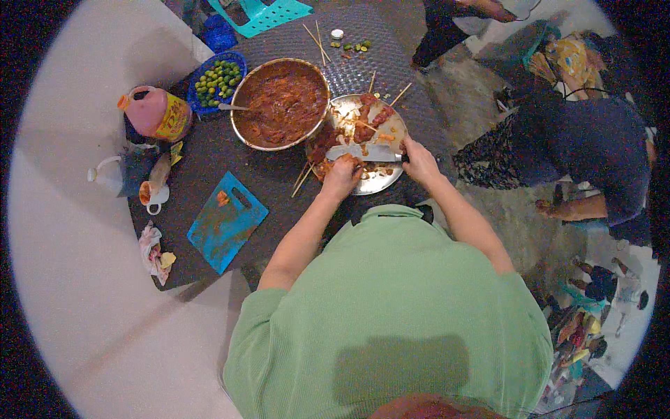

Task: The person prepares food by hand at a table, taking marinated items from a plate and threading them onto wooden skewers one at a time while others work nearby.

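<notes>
My right hand (419, 160) grips the dark handle of a broad-bladed knife (374, 153), which lies level over a round metal tray (382, 183). At the blade's far end my left hand (343, 175) holds a piece of marinated meat, its fingers close to the blade. On the tray are sauced meat pieces and skewered meat (382, 116) on wooden sticks. Behind and to the left, touching or nearly touching the tray, stands a large metal bowl (241, 133) of meat in red-brown sauce, with a spoon handle (233, 107) over its rim.
Left of the bowl are a blue basket (242, 65) of small green citrus fruits and a pink-filled jug (149, 112). A blue cutting board (209, 243), a white mug (159, 196) and wooden skewers (301, 180) lie nearer. A person in dark clothes (591, 141) is at the right.
</notes>
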{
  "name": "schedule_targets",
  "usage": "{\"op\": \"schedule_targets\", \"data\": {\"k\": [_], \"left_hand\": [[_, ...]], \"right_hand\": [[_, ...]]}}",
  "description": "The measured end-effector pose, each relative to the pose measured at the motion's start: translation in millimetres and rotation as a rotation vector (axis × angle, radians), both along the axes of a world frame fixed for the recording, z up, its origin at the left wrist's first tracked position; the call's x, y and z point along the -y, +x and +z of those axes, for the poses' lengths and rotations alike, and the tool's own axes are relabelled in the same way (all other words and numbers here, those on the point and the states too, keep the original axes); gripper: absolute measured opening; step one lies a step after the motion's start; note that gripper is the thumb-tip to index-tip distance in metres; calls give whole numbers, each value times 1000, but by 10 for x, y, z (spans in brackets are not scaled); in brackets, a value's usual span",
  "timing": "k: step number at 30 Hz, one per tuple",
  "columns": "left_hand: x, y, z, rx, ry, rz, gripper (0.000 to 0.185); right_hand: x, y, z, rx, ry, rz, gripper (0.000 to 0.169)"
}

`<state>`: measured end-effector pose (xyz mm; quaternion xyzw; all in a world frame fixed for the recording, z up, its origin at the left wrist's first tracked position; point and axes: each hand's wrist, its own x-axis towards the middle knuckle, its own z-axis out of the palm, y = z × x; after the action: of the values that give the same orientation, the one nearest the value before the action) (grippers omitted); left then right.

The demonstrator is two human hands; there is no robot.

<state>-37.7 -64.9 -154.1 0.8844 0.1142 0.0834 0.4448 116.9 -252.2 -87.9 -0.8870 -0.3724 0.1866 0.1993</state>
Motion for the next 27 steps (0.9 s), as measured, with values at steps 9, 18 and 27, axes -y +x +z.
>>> {"op": "schedule_targets", "data": {"k": [9,18,27], "left_hand": [[20,63,129,27,416,-244,26],[74,188,390,-254,524,-305,24],[121,146,431,-93,-189,183,17]], "right_hand": [[-163,241,-58,-22,-16,-30,44],[-145,158,58,-8,132,-37,40],[-95,-15,404,48,353,-178,21]]}}
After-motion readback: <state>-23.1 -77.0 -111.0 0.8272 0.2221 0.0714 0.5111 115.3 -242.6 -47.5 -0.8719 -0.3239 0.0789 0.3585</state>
